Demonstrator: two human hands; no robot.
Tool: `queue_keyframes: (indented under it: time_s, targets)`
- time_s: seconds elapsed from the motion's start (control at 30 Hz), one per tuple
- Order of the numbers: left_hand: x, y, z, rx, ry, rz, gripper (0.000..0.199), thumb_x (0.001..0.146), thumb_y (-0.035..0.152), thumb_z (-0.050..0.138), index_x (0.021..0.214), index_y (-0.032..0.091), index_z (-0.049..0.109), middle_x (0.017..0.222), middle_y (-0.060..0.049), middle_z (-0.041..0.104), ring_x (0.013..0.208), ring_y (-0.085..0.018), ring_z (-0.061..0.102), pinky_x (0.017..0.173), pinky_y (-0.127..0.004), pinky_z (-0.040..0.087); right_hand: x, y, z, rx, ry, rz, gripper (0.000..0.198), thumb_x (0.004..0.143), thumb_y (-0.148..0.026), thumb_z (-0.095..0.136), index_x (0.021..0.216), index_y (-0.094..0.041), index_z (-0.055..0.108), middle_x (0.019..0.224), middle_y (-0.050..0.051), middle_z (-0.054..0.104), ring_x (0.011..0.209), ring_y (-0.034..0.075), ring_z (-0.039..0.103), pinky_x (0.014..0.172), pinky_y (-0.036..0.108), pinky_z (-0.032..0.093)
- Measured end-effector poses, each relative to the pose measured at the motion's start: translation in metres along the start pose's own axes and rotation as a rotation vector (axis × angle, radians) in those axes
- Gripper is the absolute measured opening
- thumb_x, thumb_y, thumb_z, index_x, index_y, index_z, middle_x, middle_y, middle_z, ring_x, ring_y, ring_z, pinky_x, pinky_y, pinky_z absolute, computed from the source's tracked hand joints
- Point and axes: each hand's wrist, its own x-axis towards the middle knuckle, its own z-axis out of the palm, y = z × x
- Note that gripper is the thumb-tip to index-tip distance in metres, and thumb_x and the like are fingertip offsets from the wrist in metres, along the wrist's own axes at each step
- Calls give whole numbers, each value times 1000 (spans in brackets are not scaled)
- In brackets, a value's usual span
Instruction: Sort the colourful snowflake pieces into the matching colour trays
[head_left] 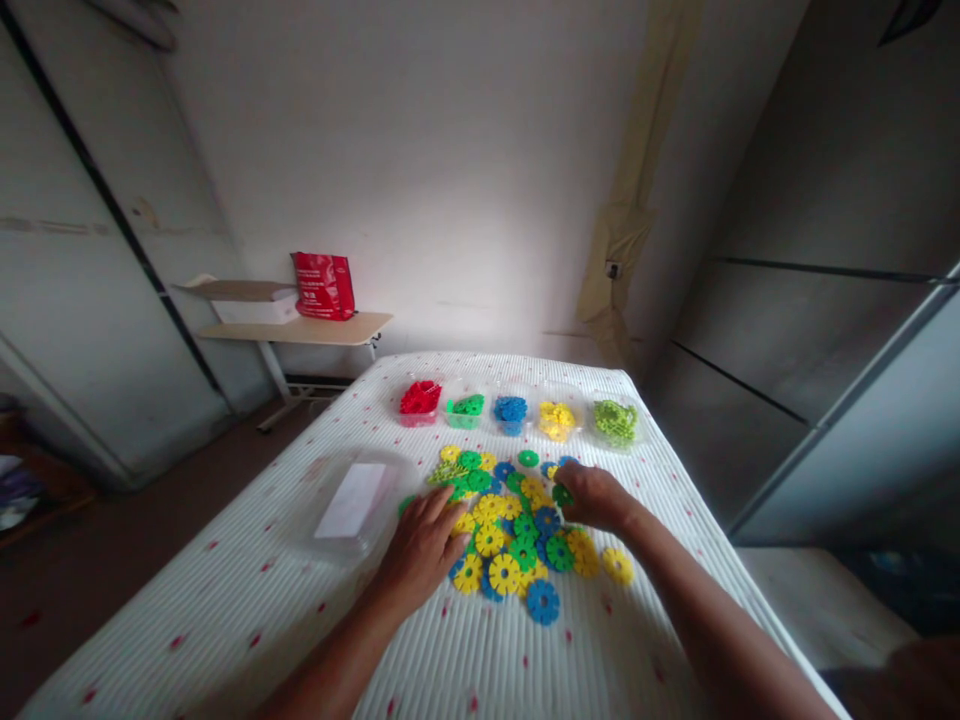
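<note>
Far across a striped cloth (240, 600), five clear tubs (417, 421), each already with pieces of one colour; nearer, in the middle, a loose heap of mixed notched discs (525, 527), seemingly the part left. On its left side, left hand (426, 545), palm down, with loosely spread fingers and nothing visibly gripped; on its right, right hand (592, 493), curled at a green disc (562, 495), pinching or only touching impossible to tell. Room for moving along the near cloth, less leftward beside a clear tray (307, 540) or rightward towards the cloth's edge.
</note>
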Motion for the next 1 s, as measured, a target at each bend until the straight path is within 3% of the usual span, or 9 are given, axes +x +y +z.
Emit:
queue_keyframes:
  time_s: [0.17, 0.3, 0.53, 0.7, 0.83, 1.0]
  targets:
    - [1, 3, -2, -16, -18, -22, 33, 87, 30, 46, 117, 22, 58, 132, -10, 49, 118, -27, 46, 97, -47, 38, 5, 3, -13, 2, 87, 50, 24, 72, -22, 53, 94, -17, 61, 95, 8, 60, 74, 16, 60, 59, 23, 38]
    - [0, 4, -3, -30, 13, -52, 32, 86, 30, 47, 116, 25, 58, 132, -9, 49, 120, -27, 45, 99, -50, 35, 22, -13, -31, 89, 145, -46, 23, 75, -24, 54, 95, -17, 61, 95, 7, 60, 75, 14, 59, 63, 22, 39]
    - [-1, 5, -5, -16, -41, -127, 35, 84, 31, 51, 118, 24, 57, 132, -10, 49, 124, -27, 42, 104, -51, 30, 121, -53, -65, 135, 274, -55, 28, 75, -23, 56, 102, -18, 61, 102, 8, 60, 82, 16, 60, 69, 22, 42]
    - [-1, 5, -7, -25, -77, -165, 36, 85, 35, 50, 119, 25, 55, 133, -10, 49, 125, -27, 41, 105, -53, 28, 179, -66, -73, 170, 355, 40, 47, 79, -22, 54, 125, -12, 48, 119, 14, 54, 92, 20, 60, 77, 26, 45]
    - [0, 6, -11, -27, -123, -161, 37, 85, 33, 50, 121, 25, 54, 136, -10, 46, 127, -27, 39, 105, -52, 28, 170, -63, -67, 177, 391, 24, 35, 83, -20, 48, 117, -14, 56, 117, 11, 56, 97, 18, 59, 82, 25, 43]
    - [-1, 8, -12, -13, -133, -119, 44, 84, 31, 50, 128, 28, 48, 140, -8, 42, 128, -28, 37, 104, -52, 29, 112, -32, -45, 167, 484, -11, 27, 87, -22, 41, 100, -16, 64, 100, 8, 63, 83, 16, 61, 73, 23, 43]
